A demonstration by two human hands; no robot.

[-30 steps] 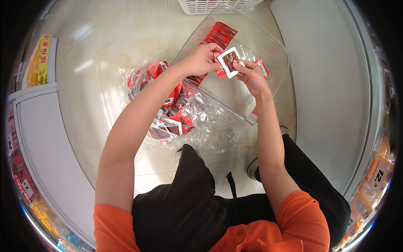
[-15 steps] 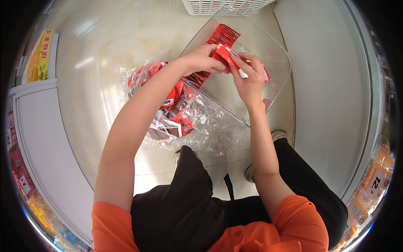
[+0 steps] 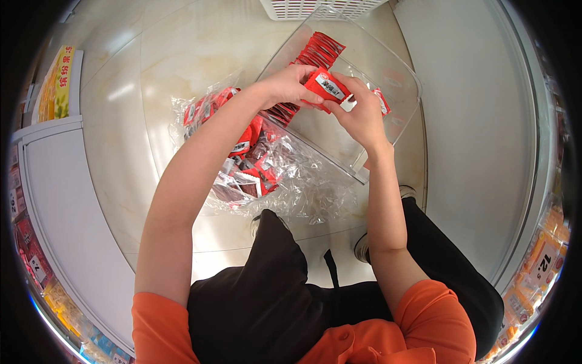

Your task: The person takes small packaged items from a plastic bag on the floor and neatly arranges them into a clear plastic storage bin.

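Note:
Between my two hands is a small red snack packet point(image 3: 328, 88), its white label facing up. My left hand point(image 3: 290, 87) pinches its left end, and my right hand point(image 3: 362, 108) grips the right end. Both are above a clear plastic bin point(image 3: 339, 134). A row of red packets point(image 3: 321, 50) stands on edge along the bin's left side, partly hidden by my left hand. Another red packet point(image 3: 382, 102) shows just past my right hand. Below my left forearm, a clear plastic bag point(image 3: 297, 188) lies open with loose red packets point(image 3: 259, 173) inside.
A white slotted basket point(image 3: 321, 8) stands at the far edge. White shelf units point(image 3: 60, 200) with packaged goods flank me on the left, and a pale panel point(image 3: 473, 133) rises on the right. My knees and shoes are close to the bag and bin.
The packet between my hands has turned so that its label now faces up. My right hand has rotated and shifted slightly, while my left hand stays nearly in place.

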